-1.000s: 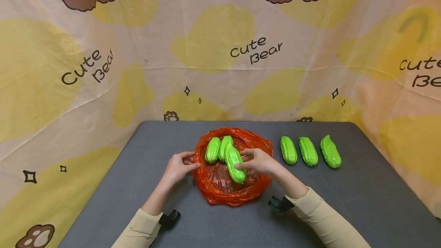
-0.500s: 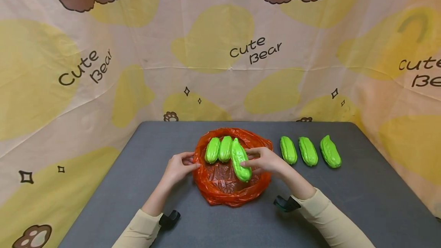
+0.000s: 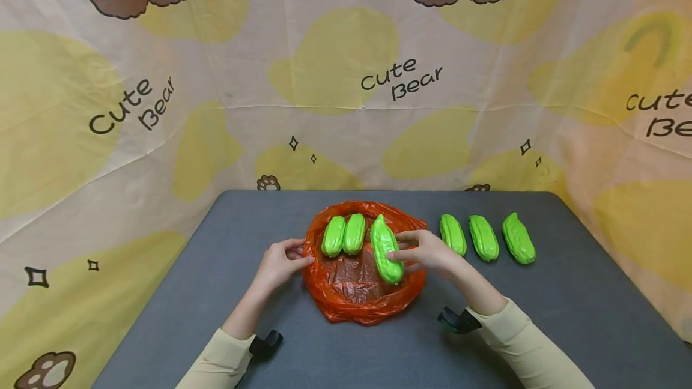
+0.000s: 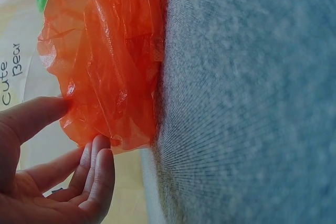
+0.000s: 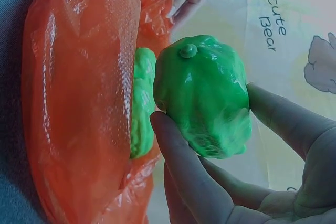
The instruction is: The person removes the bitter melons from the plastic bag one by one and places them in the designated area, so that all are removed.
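Observation:
An open red plastic bag (image 3: 324, 302) stands on the table with its rim spread into a ring. Two bright green toy bitter melons (image 3: 333, 236) lie side by side in its left part. My left hand (image 3: 278, 264) pinches the bag's left edge, thumb and fingers at the thin plastic in the left wrist view. Over the bag's right half, my right hand (image 3: 424, 252) grips a third bitter melon (image 3: 385, 250) from its right side. In the right wrist view, this melon (image 5: 205, 98) sits between thumb and fingers, above the bag's rim, with its small knobbed end facing the camera.
Three more bitter melons (image 3: 483, 238) lie in a row on the grey table (image 3: 567, 293), right of the bag. A patterned cloth backdrop (image 3: 324, 77) rises behind the table and along both sides.
My right hand has carried its bitter melon rightward, away from the two lying in the bag, and the melon stands more upright in view. The left hand stays at the bag's edge.

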Demonstrator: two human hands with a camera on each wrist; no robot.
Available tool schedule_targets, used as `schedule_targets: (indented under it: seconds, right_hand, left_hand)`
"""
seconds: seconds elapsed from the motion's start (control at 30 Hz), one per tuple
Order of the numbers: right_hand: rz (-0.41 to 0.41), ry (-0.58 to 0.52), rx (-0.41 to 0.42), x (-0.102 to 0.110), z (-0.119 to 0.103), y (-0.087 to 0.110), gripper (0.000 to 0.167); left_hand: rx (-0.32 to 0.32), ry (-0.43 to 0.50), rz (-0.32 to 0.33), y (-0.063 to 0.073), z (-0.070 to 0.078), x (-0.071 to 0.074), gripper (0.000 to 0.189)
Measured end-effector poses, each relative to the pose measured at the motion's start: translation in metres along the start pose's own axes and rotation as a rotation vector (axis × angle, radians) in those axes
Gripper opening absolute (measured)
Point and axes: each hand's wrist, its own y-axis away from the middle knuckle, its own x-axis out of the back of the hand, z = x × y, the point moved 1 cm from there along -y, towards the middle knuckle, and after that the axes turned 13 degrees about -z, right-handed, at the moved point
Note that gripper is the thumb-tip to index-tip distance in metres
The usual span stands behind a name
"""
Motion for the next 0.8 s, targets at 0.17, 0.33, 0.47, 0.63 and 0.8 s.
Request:
schedule_targets:
  seconds: [0.17,0.33,0.47,0.63,0.8]
  right_hand:
    - [0.017,0.01,-0.016,0.003,0.002,0.003,0.072]
    - [0.022,0.004,-0.025,0.007,0.002,0.006,0.073]
    - [0.019,0.002,-0.031,0.01,0.003,0.01,0.074]
    - [0.023,0.023,-0.042,0.013,0.005,0.014,0.074]
    - [0.021,0.014,-0.038,0.016,0.007,0.019,0.075]
  left_hand:
    - [-0.061,0.003,0.016,0.003,0.002,0.001,0.05]
    - [-0.02,0.012,0.007,0.001,0.001,0.001,0.048]
    - [0.011,-0.003,-0.004,0.0,0.0,0.001,0.047]
    - [0.021,-0.011,-0.004,0.0,0.0,0.0,0.047]
    - [0.032,-0.004,-0.002,0.001,0.001,0.001,0.047]
